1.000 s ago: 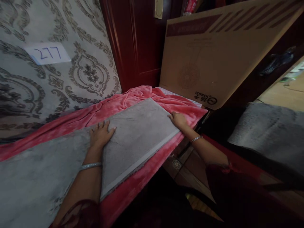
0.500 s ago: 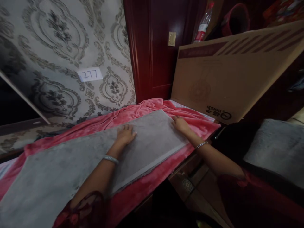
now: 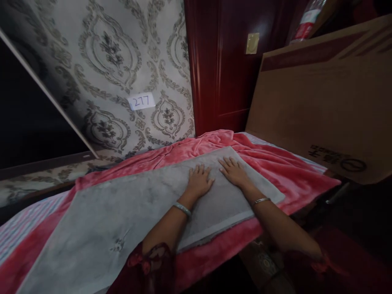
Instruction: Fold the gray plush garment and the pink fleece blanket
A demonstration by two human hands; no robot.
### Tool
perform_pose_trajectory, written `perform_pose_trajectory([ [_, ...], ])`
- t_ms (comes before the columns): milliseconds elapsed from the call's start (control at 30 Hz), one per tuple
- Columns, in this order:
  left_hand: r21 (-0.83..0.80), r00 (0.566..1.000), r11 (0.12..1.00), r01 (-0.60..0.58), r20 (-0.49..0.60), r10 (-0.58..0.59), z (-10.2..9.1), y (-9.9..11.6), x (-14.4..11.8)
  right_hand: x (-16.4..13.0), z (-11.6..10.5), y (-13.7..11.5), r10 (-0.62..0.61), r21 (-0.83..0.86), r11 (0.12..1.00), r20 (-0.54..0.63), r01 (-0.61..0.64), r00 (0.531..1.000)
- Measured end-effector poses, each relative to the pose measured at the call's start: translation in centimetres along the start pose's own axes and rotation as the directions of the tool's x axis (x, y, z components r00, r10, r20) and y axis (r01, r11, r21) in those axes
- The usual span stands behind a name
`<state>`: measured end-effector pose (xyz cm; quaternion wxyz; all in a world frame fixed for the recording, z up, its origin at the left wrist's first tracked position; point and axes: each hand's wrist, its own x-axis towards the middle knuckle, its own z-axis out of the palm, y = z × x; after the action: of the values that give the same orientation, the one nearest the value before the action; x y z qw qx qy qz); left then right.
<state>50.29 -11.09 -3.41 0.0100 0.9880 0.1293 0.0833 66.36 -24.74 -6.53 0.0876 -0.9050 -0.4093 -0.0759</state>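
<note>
A long grey plush cloth [image 3: 131, 200], folded over at its right end, lies flat on a pink blanket [image 3: 290, 179]. My left hand [image 3: 198, 180] rests palm down on the folded part, fingers spread. Close to its right, my right hand [image 3: 235, 172] also presses flat on the grey cloth, near the far right corner, fingers apart. Neither hand grips anything. Beneath the fold's near edge the cloth's layers show. A small patterned spot [image 3: 118, 245] marks the grey cloth at lower left.
A striped sheet [image 3: 39, 216] shows beneath the blanket. A large cardboard box [image 3: 318, 102] stands at right, with a plastic bottle [image 3: 307, 22] behind its top. Behind are a patterned wall with a "277" paper label [image 3: 141, 101], a dark red door [image 3: 220, 81] and a dark screen [image 3: 33, 110].
My right hand has moved from the cloth's right edge inward onto its surface, nearer my left hand. My left hand has shifted slightly along the cloth. The view has turned left.
</note>
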Motion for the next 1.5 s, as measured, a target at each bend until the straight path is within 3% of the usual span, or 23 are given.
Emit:
perform_pose_trajectory([
  [133,0.000,0.994,0.997,0.083,0.074,-0.083,-1.0,-2.6,-0.5,0.2,0.2,0.1,0.010,0.020,1.000,0.009,-0.010,1.000],
  [300,0.084,0.937,0.941,0.327,0.101,-0.334,-2.8,-9.7,-3.8,-0.1,0.0,-0.1,0.011,0.011,1.000,0.022,-0.012,1.000],
  [467,0.201,0.850,0.850,0.486,0.116,-0.513,-4.9,-18.4,-10.3,-0.3,0.2,0.0,0.021,-0.006,1.000,0.026,-0.021,0.999],
  [600,0.270,0.806,0.801,0.534,0.123,-0.579,-7.1,-24.0,-16.1,-0.3,0.7,0.4,-0.002,0.002,1.000,0.016,0.002,1.000],
  [733,0.246,0.733,0.726,0.642,0.082,-0.675,-8.6,-27.9,-21.4,-0.2,1.4,1.0,-0.021,0.006,1.000,0.000,0.021,1.000],
  [867,0.219,0.648,0.645,0.732,0.068,-0.758,-9.5,-30.0,-25.8,-0.2,1.6,1.2,-0.032,0.013,0.999,-0.003,0.032,0.999],
  [933,0.209,0.634,0.630,0.748,0.054,-0.772,-9.9,-30.1,-27.5,-0.3,1.5,1.1,-0.039,0.017,0.999,0.000,0.039,0.999],
  [1067,0.186,0.693,0.679,0.711,-0.018,-0.721,-11.2,-29.2,-29.4,-0.8,1.1,0.8,-0.015,0.022,1.000,0.031,0.014,0.999],
  [1167,0.179,0.725,0.710,0.682,-0.029,-0.689,-11.9,-28.2,-28.5,-0.7,0.3,0.6,-0.004,0.038,0.999,0.062,0.002,0.998],
  [1267,0.162,0.771,0.759,0.631,-0.022,-0.636,-11.4,-25.8,-25.0,-0.4,-1.0,-0.8,0.069,0.039,0.996,0.116,-0.074,0.991],
  [1333,0.137,0.826,0.818,0.558,0.007,-0.564,-10.5,-22.7,-21.4,-0.2,-2.1,-3.1,0.089,0.028,0.995,0.083,-0.092,0.993],
  [1433,0.067,0.931,0.938,0.340,0.115,-0.346,-8.2,-16.7,-16.0,-0.9,-2.8,-8.2,-0.083,0.023,0.996,0.005,0.083,0.997],
  [1500,0.035,0.965,0.974,0.222,0.138,-0.225,-6.5,-12.9,-13.5,-2.0,-2.4,-11.5,-0.222,0.031,0.975,0.039,0.221,0.974],
])
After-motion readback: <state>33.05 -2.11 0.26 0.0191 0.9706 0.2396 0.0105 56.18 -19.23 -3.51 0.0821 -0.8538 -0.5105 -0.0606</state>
